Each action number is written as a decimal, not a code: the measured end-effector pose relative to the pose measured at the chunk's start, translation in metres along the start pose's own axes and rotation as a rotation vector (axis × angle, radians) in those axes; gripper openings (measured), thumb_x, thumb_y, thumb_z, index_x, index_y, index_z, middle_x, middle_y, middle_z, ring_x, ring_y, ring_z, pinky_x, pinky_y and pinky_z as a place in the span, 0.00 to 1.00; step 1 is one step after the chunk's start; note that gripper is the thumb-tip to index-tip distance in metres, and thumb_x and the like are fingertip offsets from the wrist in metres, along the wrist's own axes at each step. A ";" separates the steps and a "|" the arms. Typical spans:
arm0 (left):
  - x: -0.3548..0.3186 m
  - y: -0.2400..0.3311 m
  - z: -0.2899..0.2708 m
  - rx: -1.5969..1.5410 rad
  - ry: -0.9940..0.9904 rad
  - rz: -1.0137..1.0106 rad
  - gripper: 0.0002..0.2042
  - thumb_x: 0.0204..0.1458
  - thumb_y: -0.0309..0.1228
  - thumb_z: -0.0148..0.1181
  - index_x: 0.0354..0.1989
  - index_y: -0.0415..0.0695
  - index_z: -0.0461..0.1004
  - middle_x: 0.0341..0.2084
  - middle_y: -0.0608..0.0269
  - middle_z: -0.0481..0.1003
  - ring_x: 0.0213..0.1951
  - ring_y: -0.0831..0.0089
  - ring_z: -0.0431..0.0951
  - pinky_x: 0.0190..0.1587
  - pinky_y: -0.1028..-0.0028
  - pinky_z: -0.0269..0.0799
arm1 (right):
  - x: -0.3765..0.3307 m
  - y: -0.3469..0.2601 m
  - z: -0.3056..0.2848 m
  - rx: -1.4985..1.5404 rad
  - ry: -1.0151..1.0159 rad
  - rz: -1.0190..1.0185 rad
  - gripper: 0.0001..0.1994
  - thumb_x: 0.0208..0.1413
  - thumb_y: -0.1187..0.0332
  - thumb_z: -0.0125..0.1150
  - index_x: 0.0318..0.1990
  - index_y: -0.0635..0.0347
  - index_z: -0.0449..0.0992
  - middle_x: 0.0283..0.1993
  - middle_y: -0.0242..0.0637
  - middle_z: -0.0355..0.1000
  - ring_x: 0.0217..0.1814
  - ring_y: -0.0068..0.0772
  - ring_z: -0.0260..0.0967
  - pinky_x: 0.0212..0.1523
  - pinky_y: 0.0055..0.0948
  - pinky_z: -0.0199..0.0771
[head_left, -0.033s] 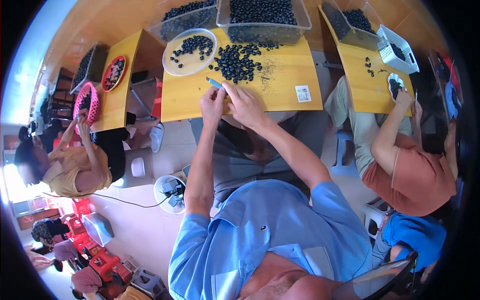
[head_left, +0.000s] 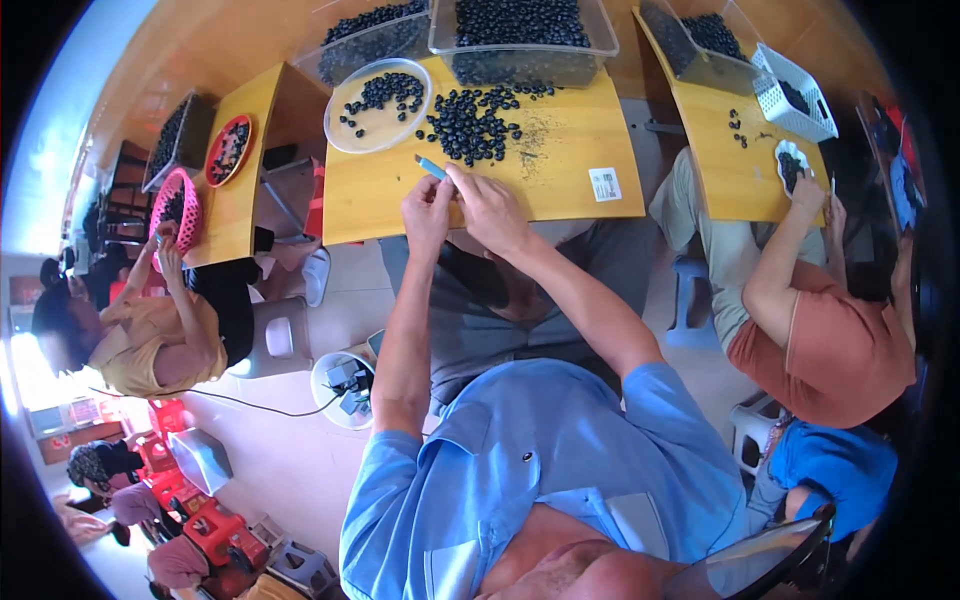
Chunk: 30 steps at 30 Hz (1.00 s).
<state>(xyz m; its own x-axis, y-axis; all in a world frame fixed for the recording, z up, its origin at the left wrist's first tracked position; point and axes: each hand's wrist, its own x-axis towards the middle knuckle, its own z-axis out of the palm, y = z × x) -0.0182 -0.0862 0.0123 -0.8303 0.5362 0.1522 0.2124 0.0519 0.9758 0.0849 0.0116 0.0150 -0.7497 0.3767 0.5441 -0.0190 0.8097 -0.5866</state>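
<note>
Both my hands meet at the near edge of a yellow table [head_left: 560, 195]. A slim blue knife-like tool [head_left: 431, 167] sticks out from my right hand [head_left: 489, 210], its dark tip pointing away and left. My left hand [head_left: 426, 212] is closed in a pinch below the tool; whatever its fingertips hold is hidden. Just beyond my fingers lies a loose heap of small, round, glossy black pieces [head_left: 468, 128], like large seeds. More of them rest in a round, shallow translucent dish [head_left: 343, 131] to the left.
A clear plastic bin [head_left: 530, 65] full of black pieces stands at the table's back, beside another bin [head_left: 370, 50]. Dark crumbs and a white label [head_left: 604, 184] lie right of the heap. People work at tables on both sides. A white bucket [head_left: 325, 385] stands on the floor.
</note>
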 end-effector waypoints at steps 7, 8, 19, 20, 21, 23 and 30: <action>-0.029 0.007 0.022 -0.019 -0.105 0.039 0.12 0.63 0.31 0.66 0.47 0.34 0.81 0.28 0.65 0.80 0.28 0.83 0.74 0.30 0.76 0.72 | -0.035 0.026 -0.051 -0.041 0.113 0.049 0.24 0.62 0.78 0.53 0.66 0.61 0.70 0.45 0.50 0.77 0.44 0.56 0.77 0.45 0.49 0.76; -0.022 0.001 0.022 0.143 -0.094 0.165 0.12 0.61 0.31 0.67 0.49 0.38 0.81 0.29 0.61 0.80 0.27 0.76 0.77 0.32 0.72 0.74 | -0.035 0.037 -0.063 -0.031 0.152 0.095 0.22 0.62 0.78 0.52 0.64 0.61 0.71 0.45 0.51 0.76 0.46 0.58 0.76 0.46 0.50 0.76; 0.027 0.002 0.068 0.638 -0.135 0.371 0.12 0.55 0.34 0.70 0.44 0.42 0.82 0.31 0.55 0.78 0.34 0.57 0.81 0.39 0.61 0.78 | -0.034 0.133 -0.113 -0.205 0.428 0.414 0.17 0.64 0.72 0.53 0.59 0.61 0.73 0.51 0.51 0.76 0.54 0.58 0.74 0.54 0.50 0.74; 0.027 0.000 0.071 0.648 -0.118 0.341 0.11 0.55 0.34 0.70 0.43 0.42 0.82 0.32 0.54 0.79 0.35 0.56 0.82 0.39 0.60 0.78 | -0.034 0.133 -0.113 -0.208 0.430 0.416 0.17 0.64 0.72 0.53 0.59 0.61 0.73 0.51 0.51 0.76 0.54 0.58 0.74 0.54 0.50 0.74; 0.028 -0.002 0.072 0.645 -0.121 0.341 0.11 0.55 0.34 0.70 0.43 0.42 0.82 0.32 0.54 0.79 0.35 0.56 0.82 0.39 0.60 0.78 | -0.035 0.133 -0.113 -0.191 0.427 0.428 0.17 0.63 0.72 0.54 0.59 0.62 0.73 0.51 0.51 0.76 0.54 0.58 0.74 0.54 0.50 0.74; 0.028 -0.007 0.072 0.636 -0.084 0.363 0.10 0.55 0.34 0.70 0.42 0.42 0.83 0.32 0.54 0.78 0.34 0.55 0.81 0.39 0.59 0.78 | -0.037 0.130 -0.112 -0.177 0.421 0.449 0.16 0.63 0.72 0.54 0.58 0.62 0.73 0.51 0.51 0.76 0.54 0.58 0.74 0.55 0.49 0.74; 0.034 -0.015 0.067 0.462 -0.026 0.420 0.10 0.56 0.33 0.70 0.41 0.41 0.84 0.31 0.52 0.81 0.31 0.59 0.82 0.37 0.64 0.78 | -0.035 0.133 -0.112 -0.234 0.393 0.401 0.15 0.63 0.73 0.55 0.57 0.63 0.74 0.50 0.50 0.76 0.52 0.57 0.75 0.52 0.49 0.75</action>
<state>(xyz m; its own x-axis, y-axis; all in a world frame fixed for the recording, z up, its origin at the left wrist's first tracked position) -0.0150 -0.0122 -0.0072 -0.6162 0.6099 0.4983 0.7234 0.1880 0.6644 0.1830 0.1564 -0.0148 -0.3672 0.7745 0.5151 0.3940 0.6311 -0.6682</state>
